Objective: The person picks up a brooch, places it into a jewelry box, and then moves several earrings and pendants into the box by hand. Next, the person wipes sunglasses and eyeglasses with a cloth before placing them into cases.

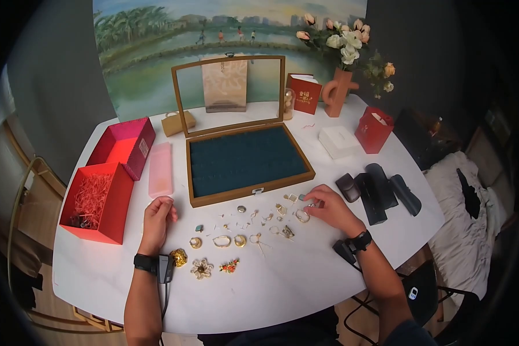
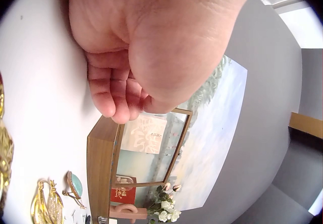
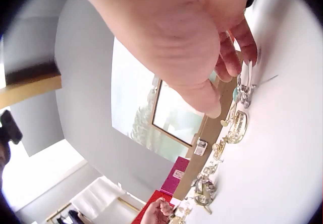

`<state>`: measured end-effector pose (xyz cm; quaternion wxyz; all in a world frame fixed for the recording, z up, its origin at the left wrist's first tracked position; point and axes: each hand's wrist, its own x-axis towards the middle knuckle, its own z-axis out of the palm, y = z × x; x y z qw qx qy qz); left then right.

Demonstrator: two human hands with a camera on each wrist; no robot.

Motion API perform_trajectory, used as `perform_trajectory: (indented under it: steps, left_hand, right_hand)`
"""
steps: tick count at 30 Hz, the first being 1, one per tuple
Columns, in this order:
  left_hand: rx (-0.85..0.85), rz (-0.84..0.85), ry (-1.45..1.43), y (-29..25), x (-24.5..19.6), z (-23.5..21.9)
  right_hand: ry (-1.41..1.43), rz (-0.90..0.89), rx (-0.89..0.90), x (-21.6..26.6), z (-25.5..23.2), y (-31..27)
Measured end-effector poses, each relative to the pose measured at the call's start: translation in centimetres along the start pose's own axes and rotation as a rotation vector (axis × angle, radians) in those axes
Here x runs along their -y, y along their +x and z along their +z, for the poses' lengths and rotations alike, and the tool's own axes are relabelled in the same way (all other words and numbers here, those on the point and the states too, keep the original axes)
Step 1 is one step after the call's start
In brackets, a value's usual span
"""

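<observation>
Above the table's left side my left hand hangs loosely curled and holds nothing. A gold flower ornament lies nearest to it, with a green-stone earring and gold hoop earrings close by. My right hand reaches over the right end of the jewelry, thumb and fingers apart. A silver piece of jewelry shows right at its fingertips. Beside it lie a ring-shaped bracelet and a pale green-stone piece. The glass-lidded wooden jewelry box stands open behind, its dark green lining bare.
Several brooches, including a pearly flower brooch, lie in front. Red boxes and a pink case stand left. Glasses cases, a white box and a red bag are right. A flower vase stands behind.
</observation>
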<state>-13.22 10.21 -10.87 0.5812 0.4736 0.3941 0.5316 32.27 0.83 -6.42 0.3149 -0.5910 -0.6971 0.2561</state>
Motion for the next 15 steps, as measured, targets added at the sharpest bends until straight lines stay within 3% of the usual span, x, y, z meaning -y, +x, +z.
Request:
perform_trajectory:
  steps: [1, 3, 6, 13, 15]
  left_hand:
    - [0.005, 0.003, -0.005, 0.0, 0.0, 0.0]
    - [-0.001, -0.001, -0.012, 0.0, 0.1, 0.0]
    - [-0.007, -0.003, -0.024, 0.1, 0.0, 0.1]
    - [-0.007, -0.003, 0.006, 0.0, -0.2, 0.2]
    - [-0.008, -0.004, 0.014, 0.0, -0.2, 0.2]
  right_hand:
    - [0.005, 0.001, 0.0, -0.2, 0.0, -0.2]
    - [-0.075, -0.16, -0.01, -0.4, -0.4, -0.4]
    - [-0.155, -0.155, 0.137, 0.8, -0.6, -0.9]
    - [-0.138, -0.154, 0.154, 0.2, -0.2, -0.5]
    - [-0.109, -0.212, 0.079, 0.4, -0.7, -0.8]
